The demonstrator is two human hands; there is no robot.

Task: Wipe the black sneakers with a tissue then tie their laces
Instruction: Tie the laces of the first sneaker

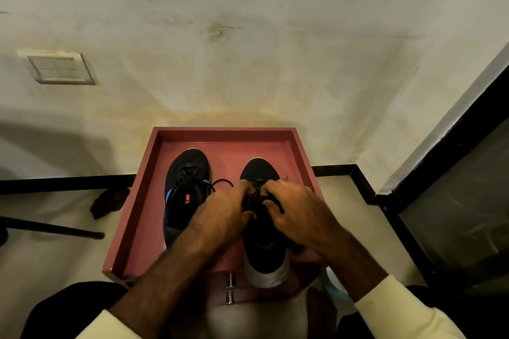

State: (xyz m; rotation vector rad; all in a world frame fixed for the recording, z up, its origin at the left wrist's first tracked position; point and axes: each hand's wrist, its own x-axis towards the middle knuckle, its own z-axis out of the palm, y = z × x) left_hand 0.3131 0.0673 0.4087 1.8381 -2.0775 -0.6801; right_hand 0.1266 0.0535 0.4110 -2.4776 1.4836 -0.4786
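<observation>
Evidently tying is underway: left hand (224, 213) and right hand (298, 216) both pinch the laces (257, 193) of the right sneaker (263, 252); next, likely cinching the knot

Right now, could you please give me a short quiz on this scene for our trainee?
1. True or false: the left hand and the right hand both hold the laces of the right sneaker.
2. The logo on the left sneaker is: A) green, B) orange, C) white.
3. Fill in: both sneakers stand in a red ____.

Key: 1 true; 2 B; 3 tray.
</observation>
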